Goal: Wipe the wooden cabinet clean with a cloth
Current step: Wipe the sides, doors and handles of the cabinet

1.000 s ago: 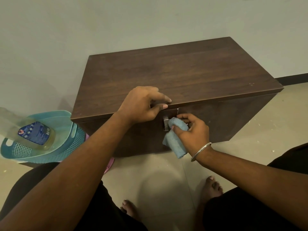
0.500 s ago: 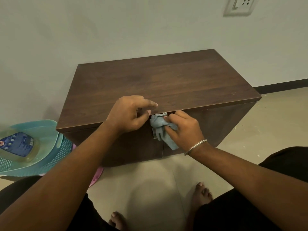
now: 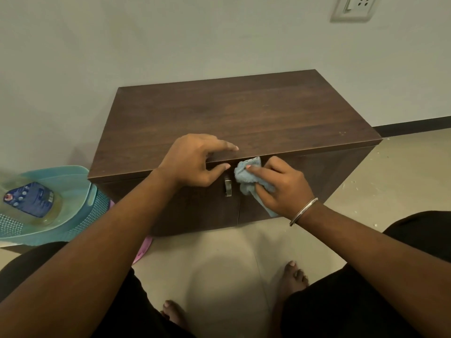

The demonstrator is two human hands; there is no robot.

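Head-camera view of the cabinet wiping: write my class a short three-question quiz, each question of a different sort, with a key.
1. True or false: the right hand holds the blue cloth against the cabinet front, just under the top edge.
2. Multiple choice: where is the left hand? A) on the floor B) gripping the cabinet's front top edge C) inside the basket
3. Fill in: the metal handle sits to the ____ of the cloth in the picture.

Key: 1 true; 2 B; 3 left
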